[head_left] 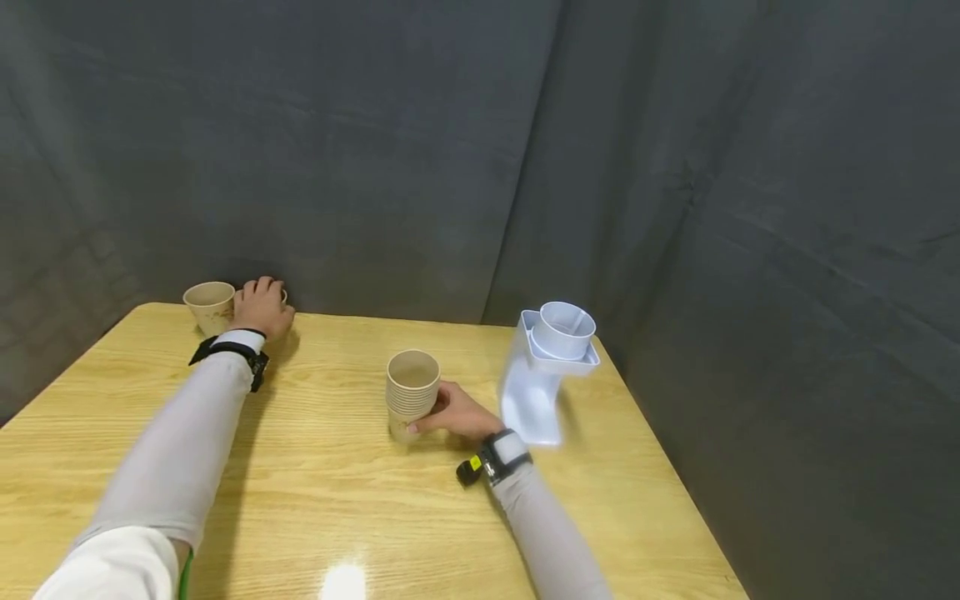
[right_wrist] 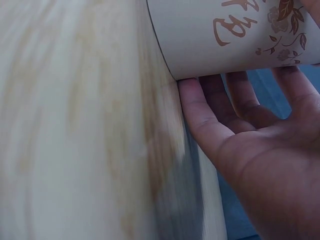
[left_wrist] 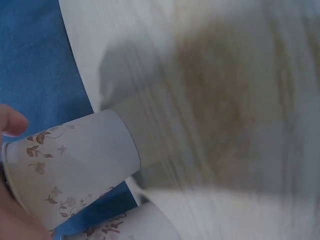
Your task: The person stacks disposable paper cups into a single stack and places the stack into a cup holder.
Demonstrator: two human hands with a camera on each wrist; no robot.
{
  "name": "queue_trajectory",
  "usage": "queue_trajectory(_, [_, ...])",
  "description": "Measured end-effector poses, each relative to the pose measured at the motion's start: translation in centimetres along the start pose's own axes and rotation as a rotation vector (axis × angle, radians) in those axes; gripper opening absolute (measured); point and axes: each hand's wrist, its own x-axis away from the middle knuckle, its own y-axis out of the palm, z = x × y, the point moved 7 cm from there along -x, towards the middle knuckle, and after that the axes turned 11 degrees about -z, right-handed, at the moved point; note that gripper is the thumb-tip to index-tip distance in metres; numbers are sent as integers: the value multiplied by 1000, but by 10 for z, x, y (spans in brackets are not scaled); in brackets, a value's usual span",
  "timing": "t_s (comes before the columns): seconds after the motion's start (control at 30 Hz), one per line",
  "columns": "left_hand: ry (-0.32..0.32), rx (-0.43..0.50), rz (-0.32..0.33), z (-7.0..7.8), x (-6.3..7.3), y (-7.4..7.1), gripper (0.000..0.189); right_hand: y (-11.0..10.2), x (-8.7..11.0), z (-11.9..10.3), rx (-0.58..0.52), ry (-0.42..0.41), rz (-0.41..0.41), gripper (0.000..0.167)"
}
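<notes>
At the far left of the head view, my left hand (head_left: 262, 308) is over a paper cup (head_left: 284, 297), mostly hidden behind it. The left wrist view shows this upright cup (left_wrist: 80, 160), flower-printed, with a thumb (left_wrist: 14, 121) slightly apart from its side near the rim. Beside it stands another paper cup (head_left: 211, 307). In mid-table, my right hand (head_left: 459, 412) grips a stack of nested paper cups (head_left: 412, 392) low on its side. The right wrist view shows fingertips against the printed lowest cup (right_wrist: 215, 40), close to its base; writing and flowers decorate it.
A white plastic stand (head_left: 531, 408) with a round tube (head_left: 564, 331) on top stands right of the stack, near the right table edge. Dark cloth (head_left: 337, 167) hangs behind and beside the wooden table (head_left: 322, 483).
</notes>
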Motion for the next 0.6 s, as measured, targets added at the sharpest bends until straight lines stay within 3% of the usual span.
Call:
queue_trajectory(0.3, [43, 12, 84, 21, 15, 2, 41, -4, -4, 0, 15, 11, 15, 61])
queue_trajectory(0.6, [53, 83, 114, 17, 24, 3, 27, -6, -9, 2, 18, 12, 27, 60])
